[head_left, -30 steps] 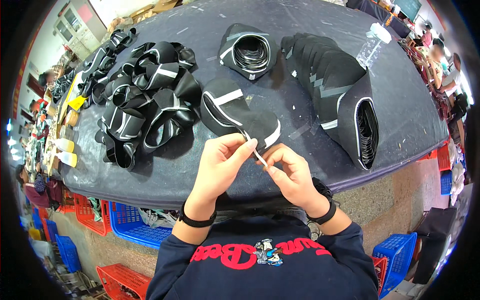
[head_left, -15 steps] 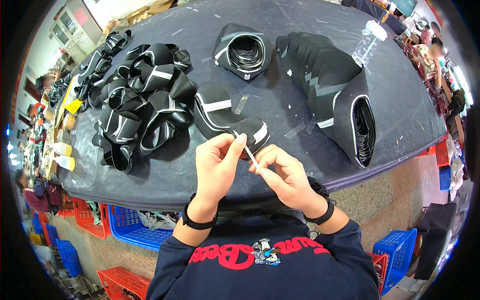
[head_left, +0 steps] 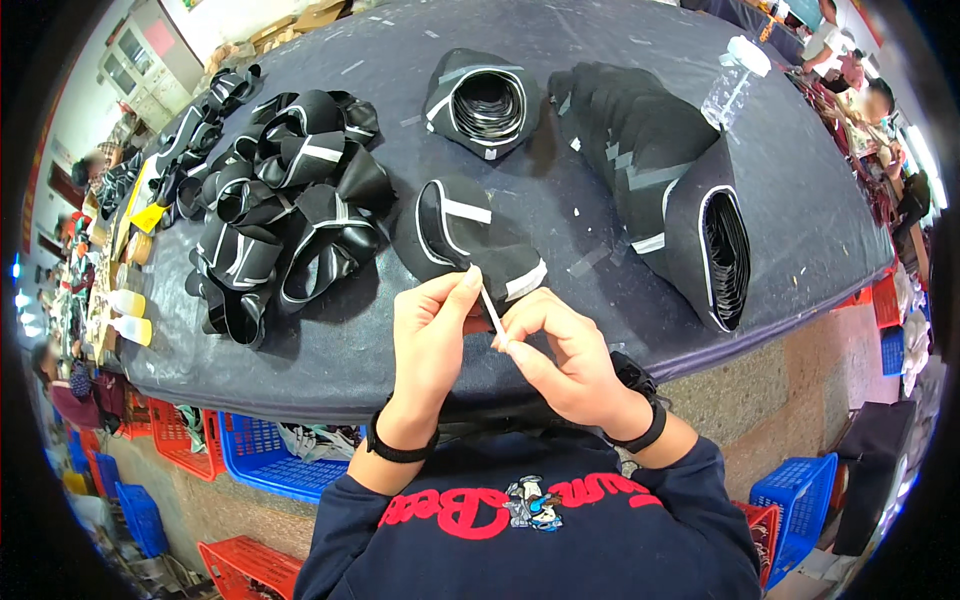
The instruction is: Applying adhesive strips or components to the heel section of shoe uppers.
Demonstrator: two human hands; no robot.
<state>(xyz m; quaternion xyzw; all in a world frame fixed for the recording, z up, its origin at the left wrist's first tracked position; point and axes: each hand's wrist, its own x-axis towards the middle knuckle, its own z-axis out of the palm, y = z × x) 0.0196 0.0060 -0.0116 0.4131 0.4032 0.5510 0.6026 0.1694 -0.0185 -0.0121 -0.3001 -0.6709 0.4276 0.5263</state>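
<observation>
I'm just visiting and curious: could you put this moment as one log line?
left hand: pinches top of thin white strip | right hand: pinches its lower end | beyond hands: folded black piece on dark table

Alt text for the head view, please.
Both hands, left hand and right hand, pinch a thin white strip between their fingertips above a dark table covered with black fabric pieces.

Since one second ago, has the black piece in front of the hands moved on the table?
Cannot tell: the camera shifted. The black piece keeps its place between the loose pile and the stacked row.
</observation>
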